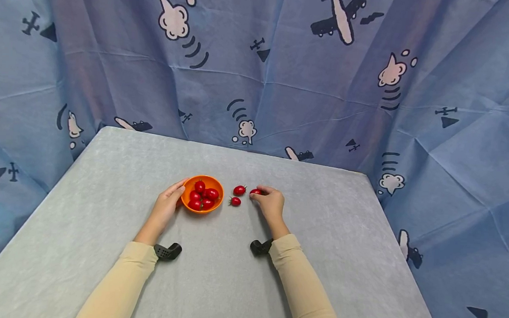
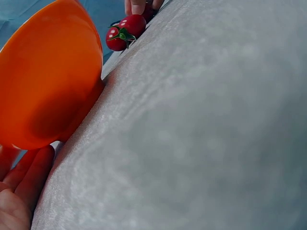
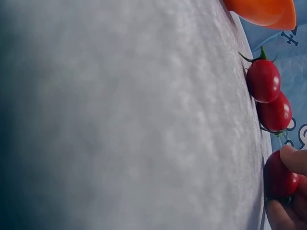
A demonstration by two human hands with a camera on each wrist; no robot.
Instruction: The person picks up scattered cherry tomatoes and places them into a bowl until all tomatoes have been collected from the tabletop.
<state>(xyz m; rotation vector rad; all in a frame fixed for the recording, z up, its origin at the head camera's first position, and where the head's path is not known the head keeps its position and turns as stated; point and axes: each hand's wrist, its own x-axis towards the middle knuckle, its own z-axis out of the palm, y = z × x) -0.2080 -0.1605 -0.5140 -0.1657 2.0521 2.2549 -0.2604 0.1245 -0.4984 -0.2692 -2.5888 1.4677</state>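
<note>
An orange bowl (image 1: 194,207) with several red cherry tomatoes inside stands on the grey table (image 1: 110,191). My left hand (image 1: 168,201) rests against the bowl's left side with straight fingers (image 2: 29,172); the bowl (image 2: 48,72) fills the left wrist view. Two loose cherry tomatoes (image 1: 239,190) (image 1: 235,201) lie just right of the bowl, also seen as tomatoes (image 3: 263,80) (image 3: 275,113) in the right wrist view. My right hand (image 1: 269,201) pinches a third tomato (image 1: 255,192) (image 3: 279,178) on the table between fingertip and thumb.
A blue cloth (image 1: 283,61) printed with planes and clouds hangs behind and beside the table. Black wrist camera mounts (image 1: 168,251) (image 1: 261,246) sit at both cuffs. The table's far edge (image 1: 238,149) runs below the cloth.
</note>
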